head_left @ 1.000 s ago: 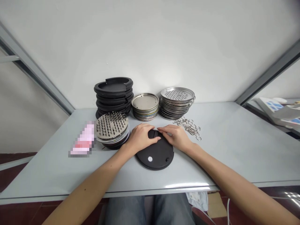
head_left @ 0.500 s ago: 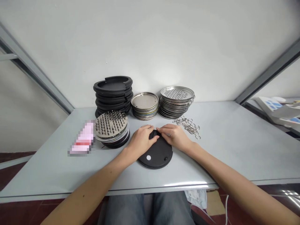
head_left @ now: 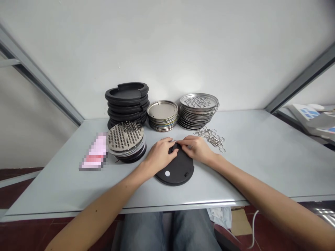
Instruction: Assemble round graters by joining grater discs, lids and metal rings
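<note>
On the table in front of me lies a flat black round disc with a white dot and a small dark knob near its lower edge. My left hand grips the far left part of the disc, its thumb resting over the top face. At the far edge, my right hand has thumb and forefinger pinched on a small metal piece, mostly hidden by the fingertips. Both hands almost meet there. To the right, beyond my right hand, is a loose heap of metal ringed pins.
Behind stand a stack of thick black rings, a stack of shallow metal discs and a stack of perforated metal plates. Studded grater-like discs are piled at left, beside a blurred pink item. A white wall rises behind the table.
The camera view has shifted slightly. Both hands stay at the far edge of the black disc, with only small finger movement; the right fingertips are drawn a little closer together.
</note>
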`<state>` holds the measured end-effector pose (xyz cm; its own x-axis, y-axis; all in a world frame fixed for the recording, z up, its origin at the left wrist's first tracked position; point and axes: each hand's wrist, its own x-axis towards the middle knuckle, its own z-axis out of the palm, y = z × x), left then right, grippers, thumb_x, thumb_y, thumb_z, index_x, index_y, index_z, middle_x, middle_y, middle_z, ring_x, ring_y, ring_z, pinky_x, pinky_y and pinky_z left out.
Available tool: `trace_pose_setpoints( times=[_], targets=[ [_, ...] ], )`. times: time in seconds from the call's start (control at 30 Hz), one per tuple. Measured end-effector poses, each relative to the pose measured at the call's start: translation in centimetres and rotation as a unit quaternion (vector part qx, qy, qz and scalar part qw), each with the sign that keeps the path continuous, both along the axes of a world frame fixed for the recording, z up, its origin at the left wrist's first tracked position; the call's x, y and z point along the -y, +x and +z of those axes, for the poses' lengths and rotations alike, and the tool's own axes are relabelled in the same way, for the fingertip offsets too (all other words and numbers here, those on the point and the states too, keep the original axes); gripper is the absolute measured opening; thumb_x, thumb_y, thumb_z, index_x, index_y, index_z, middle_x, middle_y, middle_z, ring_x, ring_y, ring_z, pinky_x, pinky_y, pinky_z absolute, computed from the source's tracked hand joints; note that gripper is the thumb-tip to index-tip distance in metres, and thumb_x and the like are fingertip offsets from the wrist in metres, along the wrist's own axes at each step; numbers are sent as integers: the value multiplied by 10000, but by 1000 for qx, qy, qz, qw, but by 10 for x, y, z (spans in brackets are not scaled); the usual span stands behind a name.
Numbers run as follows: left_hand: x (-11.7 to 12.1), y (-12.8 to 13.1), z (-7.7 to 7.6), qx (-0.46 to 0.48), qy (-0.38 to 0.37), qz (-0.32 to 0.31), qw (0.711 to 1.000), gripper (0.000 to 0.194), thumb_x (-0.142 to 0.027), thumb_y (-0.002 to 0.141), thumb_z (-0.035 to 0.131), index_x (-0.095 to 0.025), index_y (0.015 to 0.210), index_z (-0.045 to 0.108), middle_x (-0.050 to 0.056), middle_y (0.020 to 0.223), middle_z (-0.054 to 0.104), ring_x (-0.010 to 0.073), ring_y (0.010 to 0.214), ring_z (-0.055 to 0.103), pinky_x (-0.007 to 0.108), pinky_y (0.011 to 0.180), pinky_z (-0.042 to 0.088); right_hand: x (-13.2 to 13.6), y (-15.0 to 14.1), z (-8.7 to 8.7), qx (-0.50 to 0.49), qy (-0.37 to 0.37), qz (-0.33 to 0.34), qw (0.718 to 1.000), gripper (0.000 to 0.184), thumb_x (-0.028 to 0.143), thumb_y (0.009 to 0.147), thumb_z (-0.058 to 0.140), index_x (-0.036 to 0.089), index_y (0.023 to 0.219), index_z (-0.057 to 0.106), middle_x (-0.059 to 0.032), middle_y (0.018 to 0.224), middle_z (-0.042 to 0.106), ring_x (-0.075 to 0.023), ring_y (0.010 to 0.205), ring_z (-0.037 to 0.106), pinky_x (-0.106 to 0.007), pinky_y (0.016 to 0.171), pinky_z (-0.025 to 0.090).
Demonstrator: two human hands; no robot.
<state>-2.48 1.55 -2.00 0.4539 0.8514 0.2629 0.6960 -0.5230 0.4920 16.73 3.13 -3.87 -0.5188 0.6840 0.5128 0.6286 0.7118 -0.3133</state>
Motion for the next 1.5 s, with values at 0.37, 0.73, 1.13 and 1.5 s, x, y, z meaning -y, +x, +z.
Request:
trace_pose_setpoints(
  times=[0.37,0.73,1.13,1.5],
  targets=[
    [2,-1,-5,26,-11,58,998,462,-305,813,619,-168,1244,525,112,1153,660,268,1088,612,373,948,480,5,-5,-3,-80,-15,-77,994,244,212,893,503,209,1039,699,-63,891,742,-195,768,695,-310,730,559],
    [-6,5,-5,16,-1,74,997,430,-326,828,608,-157,1218,548,131,1169,651,280,1103,605,388,934,486,-3,-6,0,-133,-36,-60,989,223,177,863,539,219,988,719,-43,937,746,-197,835,705,-310,776,558],
    [-11,6,-3,15,7,61,998,383,-322,837,600,-165,1186,614,101,1193,652,244,1110,605,334,967,468,-7,-1,4,-17,-1,-51,999,224,139,853,544,179,959,737,-79,895,739,-192,797,687,-275,713,526],
    [-12,8,-2,-3,-6,63,998,409,-302,823,598,-161,1207,616,103,1216,639,239,1134,589,332,989,453,-9,-2,4,1,-10,-26,1000,231,148,881,502,156,911,732,-82,810,690,-180,760,635,-269,688,488]
  ],
)
